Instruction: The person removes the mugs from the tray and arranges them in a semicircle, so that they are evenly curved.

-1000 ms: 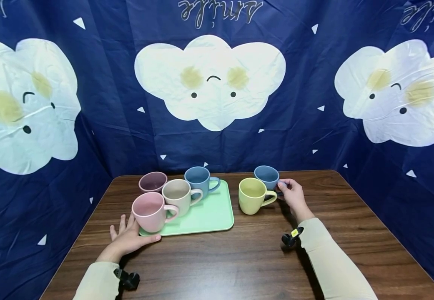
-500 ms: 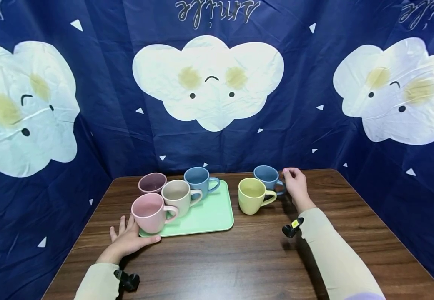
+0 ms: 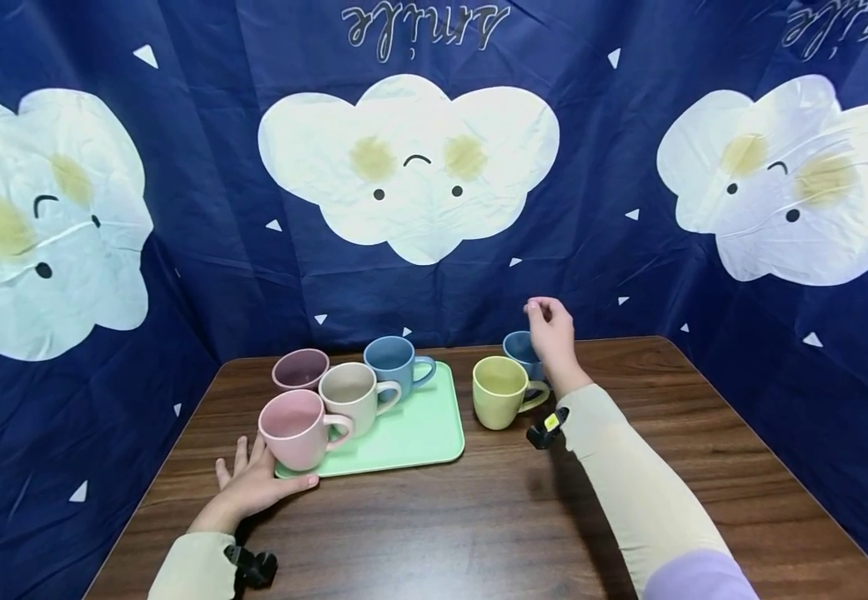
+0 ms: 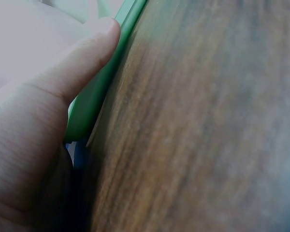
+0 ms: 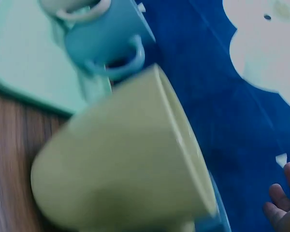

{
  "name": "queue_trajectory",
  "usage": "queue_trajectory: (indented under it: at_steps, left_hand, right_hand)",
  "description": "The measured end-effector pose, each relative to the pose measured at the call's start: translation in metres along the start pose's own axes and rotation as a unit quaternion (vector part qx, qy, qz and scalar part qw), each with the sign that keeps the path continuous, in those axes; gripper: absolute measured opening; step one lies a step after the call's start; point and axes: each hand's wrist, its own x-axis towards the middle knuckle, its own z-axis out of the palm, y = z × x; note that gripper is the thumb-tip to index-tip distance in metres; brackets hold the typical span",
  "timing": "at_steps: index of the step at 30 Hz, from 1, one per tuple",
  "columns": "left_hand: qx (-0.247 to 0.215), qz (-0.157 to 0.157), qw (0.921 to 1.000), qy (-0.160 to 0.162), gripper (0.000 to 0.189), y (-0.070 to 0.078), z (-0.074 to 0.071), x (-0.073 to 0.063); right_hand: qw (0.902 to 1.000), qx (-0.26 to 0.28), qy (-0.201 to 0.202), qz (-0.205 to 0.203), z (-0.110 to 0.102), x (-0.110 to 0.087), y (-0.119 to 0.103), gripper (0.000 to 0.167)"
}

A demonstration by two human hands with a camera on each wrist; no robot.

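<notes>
My left hand [image 3: 248, 488] rests at the near left corner of the light green tray [image 3: 411, 454], beside the pink mug [image 3: 294, 437]. Its thumb [image 4: 87, 58] lies straight along the tray's edge in the left wrist view, and the other fingers spread out on the table. Raised above the back of the table, my right hand [image 3: 556, 337] has loosely bent fingers and holds nothing. Behind its wrist stands a blue mug [image 3: 521, 350], partly hidden. A yellow mug [image 3: 495, 400] stands just in front of that one, and fills much of the right wrist view.
On the tray stand a cream mug [image 3: 347, 404] and another blue mug [image 3: 387, 360], handles to the right. A purple mug [image 3: 300, 367] is at the back left. A dark blue cloth [image 3: 591, 275] with cloud prints hangs behind the brown wooden table [image 3: 403, 542].
My right hand has let go of the right-hand blue mug's handle, drawn away from it, then risen and moved left over it. The left hand keeps its place at the tray.
</notes>
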Motion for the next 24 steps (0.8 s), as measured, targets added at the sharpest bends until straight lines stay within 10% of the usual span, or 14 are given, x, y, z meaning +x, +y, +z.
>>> queue_trajectory:
  at_steps: [24]
  left_hand:
    - [0.005, -0.006, 1.0, -0.005, 0.131, -0.001, 0.001, 0.001]
  right_hand:
    - [0.9951, 0.077, -0.059, 0.02, 0.113, -0.046, -0.033, 0.026]
